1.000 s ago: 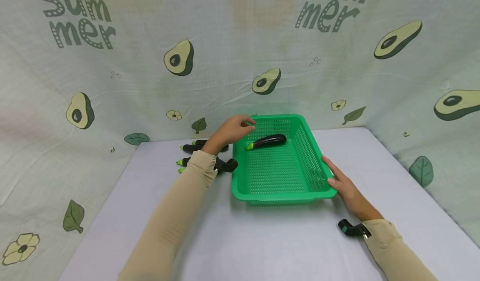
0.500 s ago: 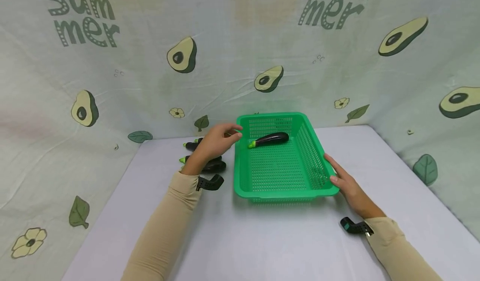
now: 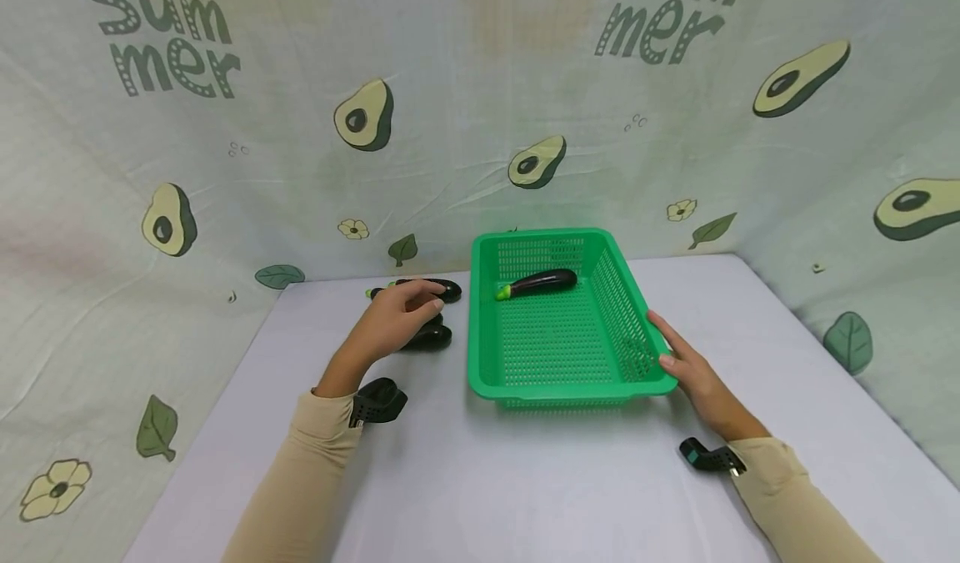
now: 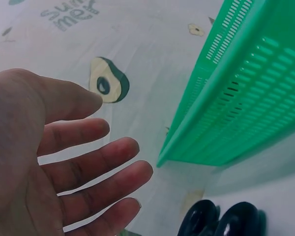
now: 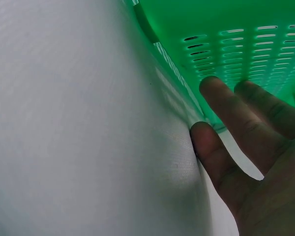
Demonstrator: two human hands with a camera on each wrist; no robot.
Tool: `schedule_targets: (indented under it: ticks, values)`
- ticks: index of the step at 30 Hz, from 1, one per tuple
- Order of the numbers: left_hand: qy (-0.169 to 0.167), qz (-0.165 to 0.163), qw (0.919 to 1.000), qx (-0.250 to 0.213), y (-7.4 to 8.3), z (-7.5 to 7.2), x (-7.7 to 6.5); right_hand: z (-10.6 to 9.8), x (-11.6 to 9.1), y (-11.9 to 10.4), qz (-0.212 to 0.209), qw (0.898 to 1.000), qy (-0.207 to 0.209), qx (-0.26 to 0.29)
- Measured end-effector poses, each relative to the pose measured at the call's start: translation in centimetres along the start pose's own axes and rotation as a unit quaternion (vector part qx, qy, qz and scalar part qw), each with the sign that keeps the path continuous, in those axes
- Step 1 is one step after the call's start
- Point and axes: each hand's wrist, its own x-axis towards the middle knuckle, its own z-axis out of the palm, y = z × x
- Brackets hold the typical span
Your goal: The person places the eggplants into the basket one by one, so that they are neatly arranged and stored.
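An eggplant (image 3: 546, 281) with a green stem end lies in the green plastic basket (image 3: 570, 392). To the basket's left, more eggplants (image 3: 429, 338) rest on the table, partly covered from sight by my left hand (image 3: 390, 317). That hand holds nothing; in the left wrist view its fingers (image 4: 96, 164) are spread and relaxed, with dark eggplant ends (image 4: 240, 219) lower right of them. My right hand (image 3: 701, 384) holds the basket's right side, thumb on the rim. In the right wrist view its fingers (image 5: 246, 123) reach up against the slotted outer wall.
A white cloth-covered table (image 3: 525, 488) carries everything. Behind it hangs a pale cloth (image 3: 450, 62) printed with avocados, leaves and lettering; it also runs along both sides. Each wrist wears a black camera (image 3: 378, 400) on a strap.
My left hand has drawn back from the basket's left rim, leftward and toward me, and is now over the eggplants on the table. The right hand stays at the basket.
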Motion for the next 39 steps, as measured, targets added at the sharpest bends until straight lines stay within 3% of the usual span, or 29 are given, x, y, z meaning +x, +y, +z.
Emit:
schedule_targets:
  ticks: [6,18,25,39]
  values:
    - [0.000,-0.013,0.9999,0.003,-1.3,-0.4,-1.7,0.0,0.0,0.0,-0.007,1.000,-0.003,0.001]
    - [-0.032,-0.040,0.9987,0.003,-4.3,-1.2,-4.2,-0.1,-0.1,0.1,0.002,1.000,-0.008,0.001]
    - [-0.034,-0.030,0.9989,0.011,-6.3,-1.8,-5.5,0.1,-0.1,0.2,0.002,1.000,-0.008,0.006]
    - [-0.043,-0.054,0.9970,-0.035,-10.5,-2.2,-8.0,0.0,-0.1,0.2,0.006,1.000,-0.007,0.003]
